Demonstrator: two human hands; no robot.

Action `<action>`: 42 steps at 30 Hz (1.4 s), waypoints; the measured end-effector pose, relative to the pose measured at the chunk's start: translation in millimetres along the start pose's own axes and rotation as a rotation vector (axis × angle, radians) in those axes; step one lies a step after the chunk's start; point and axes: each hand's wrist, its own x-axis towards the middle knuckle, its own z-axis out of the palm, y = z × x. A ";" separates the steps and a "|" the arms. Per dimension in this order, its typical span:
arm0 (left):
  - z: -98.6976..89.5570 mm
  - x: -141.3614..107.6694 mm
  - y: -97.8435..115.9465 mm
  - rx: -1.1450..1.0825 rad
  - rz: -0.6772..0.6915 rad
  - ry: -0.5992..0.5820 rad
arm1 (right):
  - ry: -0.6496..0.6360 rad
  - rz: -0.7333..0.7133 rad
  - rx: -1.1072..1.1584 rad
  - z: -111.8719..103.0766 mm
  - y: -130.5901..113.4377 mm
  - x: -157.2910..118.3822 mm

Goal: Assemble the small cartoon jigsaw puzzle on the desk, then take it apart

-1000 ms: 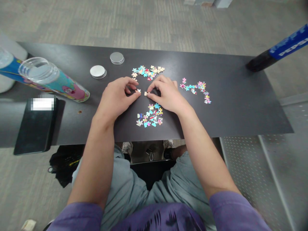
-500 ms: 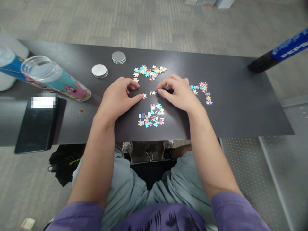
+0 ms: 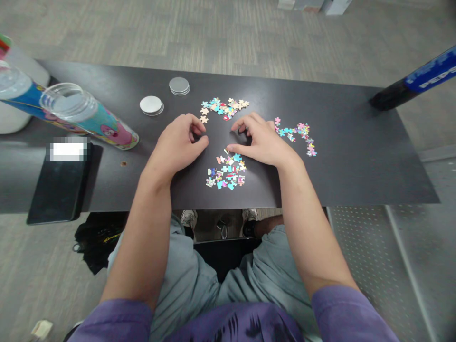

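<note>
My left hand (image 3: 181,142) rests on the dark table with fingers loosely curled and its thumb apart from them; nothing shows in its grasp. Opposite it, my right hand (image 3: 261,142) has its thumb stretched away from the bent fingers. The thumb tip touches or lies right beside a small puzzle piece (image 3: 226,151). Just below that, a cluster of colourful loose pieces (image 3: 231,175) lies near the table's front edge. Beyond both hands is another heap of jigsaw pieces (image 3: 223,108), some showing plain tan backs. A curved group of pieces (image 3: 302,129) lies right of my right hand.
Two small stacks of round discs (image 3: 151,104) (image 3: 179,85) lie at the back left. A clear-topped printed tube (image 3: 107,128) and a black phone-like slab (image 3: 59,185) occupy the left side. A blue Pepsi-marked cylinder (image 3: 420,78) is at the far right.
The two pieces that lay between my hands have gone from there; a piece now sits by my right thumb, above the near cluster. My right thumb has spread away from its fingers.
</note>
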 end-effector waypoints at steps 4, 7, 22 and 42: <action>6.8 0.9 -0.9 0.064 -0.024 0.078 | -0.006 -0.009 0.004 -2.9 2.8 -2.5; 10.0 -1.4 1.7 0.157 -0.029 0.068 | 0.000 0.008 -0.023 -0.6 2.4 -0.9; 10.8 -0.8 4.8 0.025 0.032 0.073 | -0.008 0.013 -0.067 10.8 4.5 7.7; 8.4 -1.4 10.9 0.004 -0.025 0.104 | 0.035 0.005 0.000 4.4 0.1 7.0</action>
